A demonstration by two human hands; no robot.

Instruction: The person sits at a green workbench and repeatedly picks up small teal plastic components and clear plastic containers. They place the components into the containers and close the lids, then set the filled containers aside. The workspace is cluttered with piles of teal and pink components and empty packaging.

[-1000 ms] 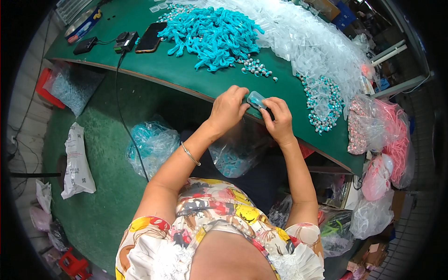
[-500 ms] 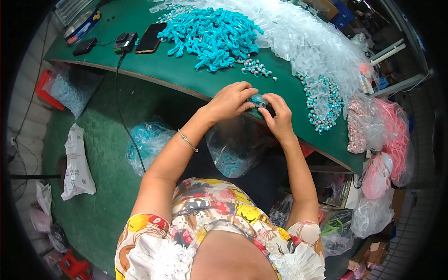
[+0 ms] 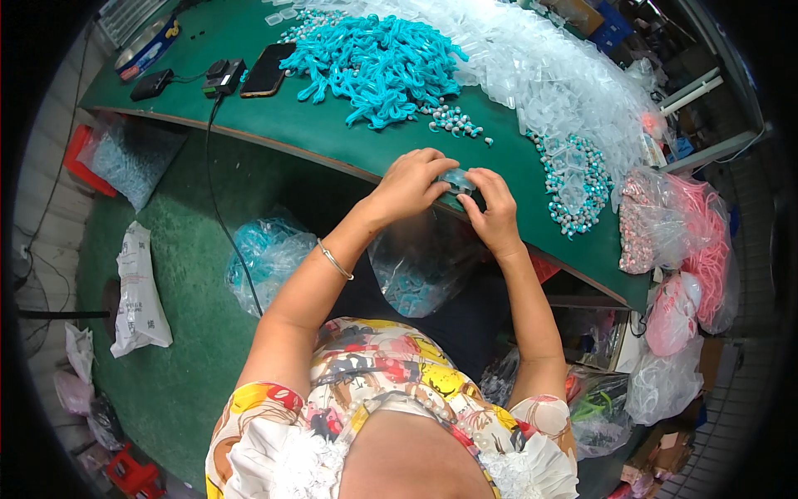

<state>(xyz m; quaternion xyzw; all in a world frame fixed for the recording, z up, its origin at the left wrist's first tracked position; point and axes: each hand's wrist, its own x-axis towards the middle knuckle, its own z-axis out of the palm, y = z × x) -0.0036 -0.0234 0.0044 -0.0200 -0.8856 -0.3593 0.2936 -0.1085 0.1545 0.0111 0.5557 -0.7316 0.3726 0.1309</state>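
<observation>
Just over the front edge of the green table, both hands grip a small clear plastic case with something teal inside. My left hand pinches its left end between thumb and fingers. The fingers and thumb of my right hand close on its right end. Beyond the hands lies a heap of teal looped cords. A small group of grey-and-teal beads sits between that heap and my hands. Fingers partly cover the case, so its lid and closure cannot be made out.
Clear plastic cases are piled along the table's far right. More teal-and-grey beads lie at the right. A phone and a black device with a hanging cable are at the left. Bags of pink cords hang beyond the right edge.
Both hands and the case have shifted slightly to the left, and the case has tilted a little between the fingers. Nothing has been let go.
</observation>
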